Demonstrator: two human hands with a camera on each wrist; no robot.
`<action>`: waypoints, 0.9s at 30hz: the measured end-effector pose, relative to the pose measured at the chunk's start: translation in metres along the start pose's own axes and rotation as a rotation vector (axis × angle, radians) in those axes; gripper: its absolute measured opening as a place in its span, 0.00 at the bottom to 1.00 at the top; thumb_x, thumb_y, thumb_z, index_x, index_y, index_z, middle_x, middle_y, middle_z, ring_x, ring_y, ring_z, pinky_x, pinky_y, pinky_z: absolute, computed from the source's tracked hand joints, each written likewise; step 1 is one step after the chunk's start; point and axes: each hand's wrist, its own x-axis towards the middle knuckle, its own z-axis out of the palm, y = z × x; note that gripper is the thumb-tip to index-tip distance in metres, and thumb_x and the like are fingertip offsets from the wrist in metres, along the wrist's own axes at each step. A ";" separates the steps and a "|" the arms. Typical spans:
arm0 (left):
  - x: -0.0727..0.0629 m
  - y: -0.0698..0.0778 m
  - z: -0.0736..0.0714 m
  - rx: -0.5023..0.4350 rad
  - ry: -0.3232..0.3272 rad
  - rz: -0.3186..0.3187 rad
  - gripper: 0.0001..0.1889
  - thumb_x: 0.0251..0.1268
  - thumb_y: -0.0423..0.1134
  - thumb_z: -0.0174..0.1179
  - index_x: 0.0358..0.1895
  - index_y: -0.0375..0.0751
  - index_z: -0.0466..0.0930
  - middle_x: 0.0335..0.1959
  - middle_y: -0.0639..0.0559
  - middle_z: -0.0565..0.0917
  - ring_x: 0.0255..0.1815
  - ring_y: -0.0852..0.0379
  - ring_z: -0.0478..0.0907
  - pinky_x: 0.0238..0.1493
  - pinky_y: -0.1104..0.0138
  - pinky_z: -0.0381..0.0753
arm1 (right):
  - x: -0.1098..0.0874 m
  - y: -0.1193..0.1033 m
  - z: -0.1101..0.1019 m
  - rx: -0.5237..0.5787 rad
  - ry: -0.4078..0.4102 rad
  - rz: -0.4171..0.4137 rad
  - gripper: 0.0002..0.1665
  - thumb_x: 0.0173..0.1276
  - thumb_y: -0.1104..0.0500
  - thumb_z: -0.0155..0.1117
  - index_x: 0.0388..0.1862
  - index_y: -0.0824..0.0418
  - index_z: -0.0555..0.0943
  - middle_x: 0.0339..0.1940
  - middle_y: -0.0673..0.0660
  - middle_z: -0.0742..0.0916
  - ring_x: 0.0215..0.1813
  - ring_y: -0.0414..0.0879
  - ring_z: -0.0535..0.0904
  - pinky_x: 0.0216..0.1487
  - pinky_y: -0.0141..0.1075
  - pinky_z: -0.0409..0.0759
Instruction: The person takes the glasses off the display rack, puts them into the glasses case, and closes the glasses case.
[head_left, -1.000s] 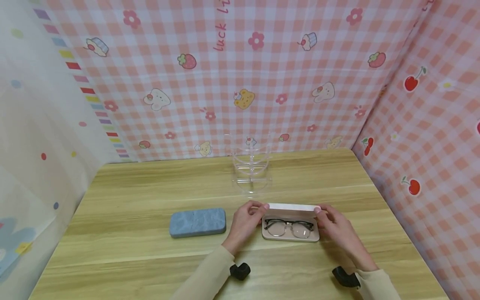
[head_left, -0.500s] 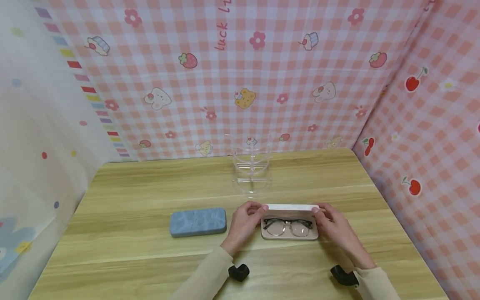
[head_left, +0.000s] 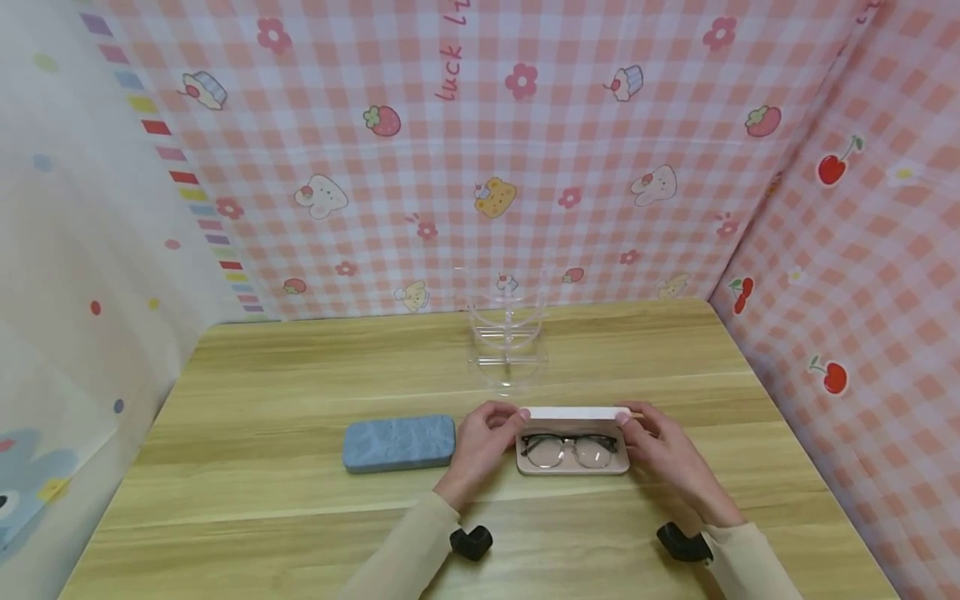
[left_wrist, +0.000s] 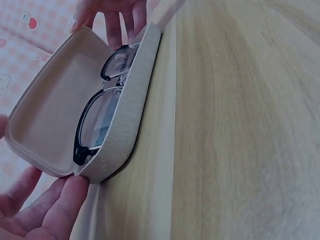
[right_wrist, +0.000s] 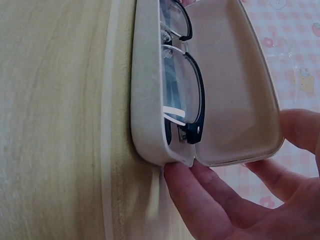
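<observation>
A cream glasses case (head_left: 573, 470) stands on the wooden table with its lid (left_wrist: 50, 100) raised. Inside lies a pair of glasses (head_left: 570, 450) with black upper rims and clear lenses, temples folded behind. My left hand (head_left: 483, 442) holds the case's left end, thumb at the lid's corner and other fingers by the hinge. At the opposite end my right hand (head_left: 663, 446) does the same, its thumb on the lid's edge in the right wrist view and fingers against the base (right_wrist: 147, 100) and hinge.
A blue glasses case (head_left: 400, 443), closed, lies just left of my left hand. Behind the cream case stands a clear plastic display rack (head_left: 507, 337) near the back of the table (head_left: 300, 367). Patterned cloth (head_left: 420, 167) hangs along the back and sides.
The cream case has shifted slightly left relative to the blue case, with both hands moving along. Its lid stays raised and the glasses stay inside.
</observation>
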 end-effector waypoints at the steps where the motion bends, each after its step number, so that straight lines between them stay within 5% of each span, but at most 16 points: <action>1: 0.000 0.000 -0.001 -0.009 0.000 0.001 0.19 0.68 0.48 0.70 0.49 0.33 0.84 0.41 0.45 0.89 0.42 0.56 0.85 0.44 0.64 0.87 | 0.001 0.000 0.000 0.002 -0.006 0.000 0.32 0.83 0.45 0.55 0.72 0.67 0.71 0.66 0.75 0.78 0.67 0.65 0.76 0.60 0.49 0.84; 18: 0.000 -0.004 -0.007 -0.074 -0.070 0.006 0.20 0.66 0.44 0.72 0.51 0.30 0.82 0.47 0.42 0.88 0.49 0.51 0.86 0.51 0.64 0.87 | 0.006 0.008 -0.010 0.089 -0.120 -0.034 0.30 0.82 0.52 0.58 0.72 0.72 0.69 0.66 0.75 0.78 0.67 0.64 0.76 0.61 0.46 0.84; 27: -0.002 -0.008 -0.008 -0.074 -0.091 0.005 0.22 0.64 0.43 0.73 0.53 0.31 0.82 0.49 0.43 0.88 0.54 0.48 0.85 0.56 0.63 0.85 | 0.006 0.011 -0.016 0.110 -0.181 -0.081 0.26 0.80 0.58 0.60 0.68 0.74 0.71 0.62 0.72 0.79 0.59 0.50 0.80 0.59 0.41 0.85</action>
